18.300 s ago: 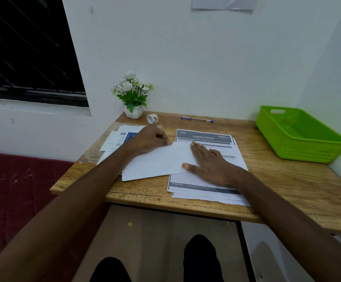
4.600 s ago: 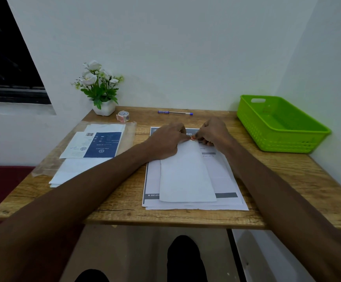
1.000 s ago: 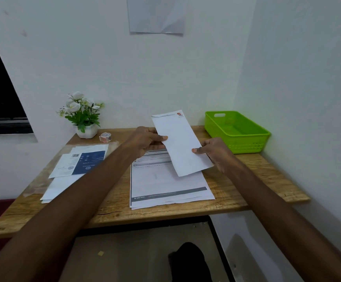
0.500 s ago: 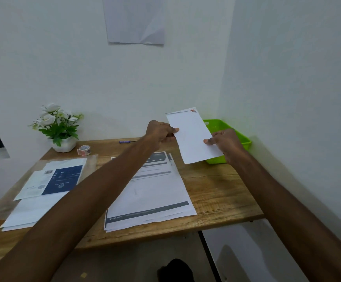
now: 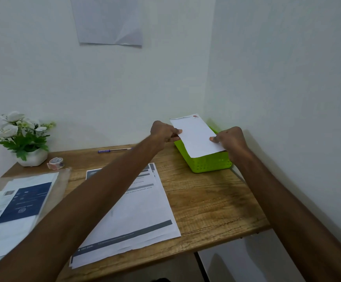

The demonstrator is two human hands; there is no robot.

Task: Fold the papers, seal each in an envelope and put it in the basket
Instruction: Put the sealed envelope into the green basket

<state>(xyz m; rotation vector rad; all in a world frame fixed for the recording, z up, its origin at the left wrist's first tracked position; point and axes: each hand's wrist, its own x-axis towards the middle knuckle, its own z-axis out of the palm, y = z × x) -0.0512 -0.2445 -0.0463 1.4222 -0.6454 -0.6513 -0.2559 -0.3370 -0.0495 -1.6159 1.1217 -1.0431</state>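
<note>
A white envelope (image 5: 196, 137) with a small red sticker at its far corner hangs just above the green basket (image 5: 208, 164) at the table's far right. My left hand (image 5: 163, 132) pinches the envelope's left edge. My right hand (image 5: 229, 139) pinches its right edge. The envelope hides most of the basket's inside. A stack of printed papers (image 5: 137, 212) lies in the middle of the wooden table (image 5: 210, 204), partly under my left forearm.
A pile of envelopes in a clear sleeve with a blue card (image 5: 21, 202) lies at the left. A sticker roll (image 5: 56, 162), a flower pot (image 5: 30, 157) and a purple pen (image 5: 112, 150) sit along the back. Walls close in behind and to the right.
Both hands have carried the envelope to the right and away from me, from above the paper stack to over the basket. My view has turned right.
</note>
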